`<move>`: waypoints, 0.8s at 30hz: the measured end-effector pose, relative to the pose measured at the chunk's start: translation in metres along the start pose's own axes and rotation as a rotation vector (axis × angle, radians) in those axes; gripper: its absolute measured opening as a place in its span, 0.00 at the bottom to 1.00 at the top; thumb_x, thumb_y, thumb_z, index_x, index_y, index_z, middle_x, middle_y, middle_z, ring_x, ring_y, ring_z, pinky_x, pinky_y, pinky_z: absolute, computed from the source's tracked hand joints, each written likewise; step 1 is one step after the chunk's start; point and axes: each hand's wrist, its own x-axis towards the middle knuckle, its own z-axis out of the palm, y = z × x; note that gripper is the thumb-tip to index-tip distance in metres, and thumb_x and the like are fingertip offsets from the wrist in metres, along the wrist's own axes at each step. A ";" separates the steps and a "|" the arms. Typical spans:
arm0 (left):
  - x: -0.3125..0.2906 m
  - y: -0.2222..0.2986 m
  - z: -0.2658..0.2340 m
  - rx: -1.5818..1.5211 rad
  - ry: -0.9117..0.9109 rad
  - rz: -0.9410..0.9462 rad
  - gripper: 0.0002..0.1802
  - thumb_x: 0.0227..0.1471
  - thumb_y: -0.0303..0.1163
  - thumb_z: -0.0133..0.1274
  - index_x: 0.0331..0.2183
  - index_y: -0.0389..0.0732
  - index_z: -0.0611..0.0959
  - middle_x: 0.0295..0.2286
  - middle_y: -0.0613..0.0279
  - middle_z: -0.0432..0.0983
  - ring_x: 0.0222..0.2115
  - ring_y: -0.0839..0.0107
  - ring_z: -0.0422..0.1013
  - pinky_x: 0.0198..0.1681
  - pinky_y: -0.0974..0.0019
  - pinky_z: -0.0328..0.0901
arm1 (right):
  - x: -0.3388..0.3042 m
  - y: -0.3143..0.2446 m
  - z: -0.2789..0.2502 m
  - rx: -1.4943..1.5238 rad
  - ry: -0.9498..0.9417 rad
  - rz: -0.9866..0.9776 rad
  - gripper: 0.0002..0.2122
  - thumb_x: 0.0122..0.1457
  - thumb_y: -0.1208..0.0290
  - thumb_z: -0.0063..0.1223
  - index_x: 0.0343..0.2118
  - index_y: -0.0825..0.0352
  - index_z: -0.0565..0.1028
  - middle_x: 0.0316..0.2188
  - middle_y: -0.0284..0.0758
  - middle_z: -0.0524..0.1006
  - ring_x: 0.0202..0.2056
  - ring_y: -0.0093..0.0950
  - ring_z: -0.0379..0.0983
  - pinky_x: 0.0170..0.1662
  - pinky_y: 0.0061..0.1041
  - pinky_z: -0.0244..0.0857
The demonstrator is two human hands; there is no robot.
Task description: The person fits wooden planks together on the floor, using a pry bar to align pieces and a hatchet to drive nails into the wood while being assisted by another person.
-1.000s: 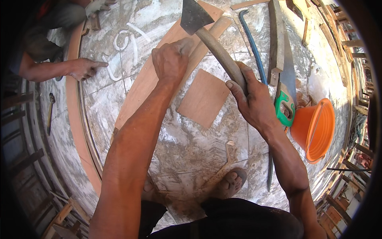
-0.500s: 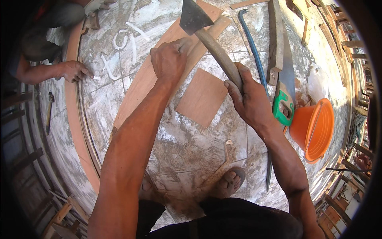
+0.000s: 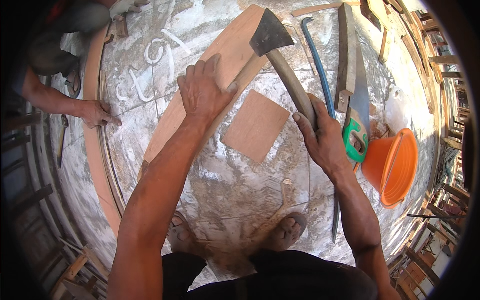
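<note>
My left hand [image 3: 205, 95] rests on a long reddish wooden plank [image 3: 232, 45] lying slantwise on the floor, its fingers apart and laid over the wood. Wrapped round the wooden handle of an axe [image 3: 290, 75] is my right hand [image 3: 322, 135]. The dark axe head points away from me and overlaps the plank's far end in view. Between my two arms, a square piece of thin wood [image 3: 256, 126] lies flat on the floor.
Right of my right hand lie a blue crowbar [image 3: 318, 65], a timber beam [image 3: 346, 50] and a green-handled saw [image 3: 354, 142], beside an orange bucket [image 3: 375, 160]. At left, another person's hand [image 3: 97, 114] is near a long board [image 3: 95, 155]; a hammer [image 3: 61, 145] lies beyond. White marks cover the floor.
My left hand has gone from curled to spread on the plank. The axe has shifted right and slightly nearer. The other person's hand has moved nearer, and its white stick no longer shows.
</note>
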 end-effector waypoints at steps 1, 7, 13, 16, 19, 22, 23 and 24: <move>0.000 0.001 0.000 0.019 -0.015 -0.015 0.45 0.43 0.55 0.67 0.60 0.47 0.75 0.48 0.60 0.74 0.52 0.61 0.67 0.57 0.53 0.59 | 0.001 -0.003 0.001 0.007 -0.012 0.006 0.21 0.67 0.66 0.56 0.59 0.67 0.67 0.32 0.55 0.81 0.35 0.52 0.81 0.39 0.42 0.72; 0.000 0.002 0.004 0.064 -0.013 -0.008 0.43 0.45 0.51 0.67 0.61 0.48 0.74 0.48 0.61 0.73 0.52 0.61 0.66 0.57 0.53 0.58 | 0.009 -0.022 0.002 0.033 0.066 -0.118 0.21 0.67 0.66 0.56 0.59 0.67 0.66 0.29 0.54 0.80 0.33 0.52 0.81 0.37 0.43 0.72; 0.001 0.004 0.004 0.018 0.000 0.019 0.42 0.46 0.49 0.67 0.61 0.48 0.74 0.48 0.61 0.73 0.52 0.61 0.66 0.56 0.53 0.58 | 0.019 -0.008 0.011 -0.068 -0.013 -0.090 0.22 0.67 0.66 0.55 0.60 0.68 0.64 0.28 0.55 0.79 0.33 0.54 0.80 0.36 0.44 0.72; 0.001 0.005 0.003 0.021 -0.010 0.014 0.42 0.45 0.49 0.67 0.61 0.47 0.74 0.48 0.61 0.73 0.51 0.61 0.66 0.56 0.53 0.58 | 0.025 -0.005 0.003 -0.082 -0.046 -0.095 0.20 0.67 0.66 0.54 0.58 0.68 0.65 0.27 0.55 0.79 0.33 0.54 0.80 0.36 0.45 0.71; -0.001 -0.001 0.002 0.029 0.018 0.019 0.42 0.45 0.49 0.67 0.60 0.47 0.74 0.47 0.61 0.73 0.51 0.61 0.66 0.56 0.54 0.58 | 0.022 -0.033 -0.009 0.028 0.081 -0.125 0.20 0.67 0.66 0.55 0.57 0.69 0.65 0.27 0.55 0.79 0.32 0.53 0.80 0.36 0.44 0.72; -0.001 0.000 0.004 0.032 0.019 0.017 0.42 0.45 0.48 0.67 0.60 0.48 0.74 0.47 0.61 0.73 0.51 0.62 0.66 0.56 0.54 0.58 | 0.020 -0.044 -0.009 0.119 0.202 -0.184 0.20 0.66 0.67 0.56 0.57 0.69 0.65 0.29 0.56 0.79 0.32 0.55 0.80 0.35 0.45 0.71; 0.000 0.002 0.004 0.031 0.014 0.015 0.42 0.45 0.48 0.67 0.60 0.48 0.74 0.47 0.61 0.73 0.51 0.62 0.66 0.56 0.54 0.58 | 0.018 -0.033 -0.001 0.064 0.146 -0.172 0.20 0.66 0.67 0.56 0.57 0.69 0.65 0.28 0.56 0.79 0.32 0.55 0.79 0.35 0.46 0.71; 0.001 0.005 0.006 0.017 0.016 0.023 0.42 0.45 0.48 0.67 0.60 0.48 0.74 0.47 0.61 0.73 0.51 0.62 0.66 0.56 0.54 0.58 | 0.018 -0.014 0.011 0.006 0.097 -0.160 0.20 0.66 0.67 0.56 0.57 0.68 0.65 0.28 0.56 0.79 0.32 0.56 0.79 0.35 0.47 0.71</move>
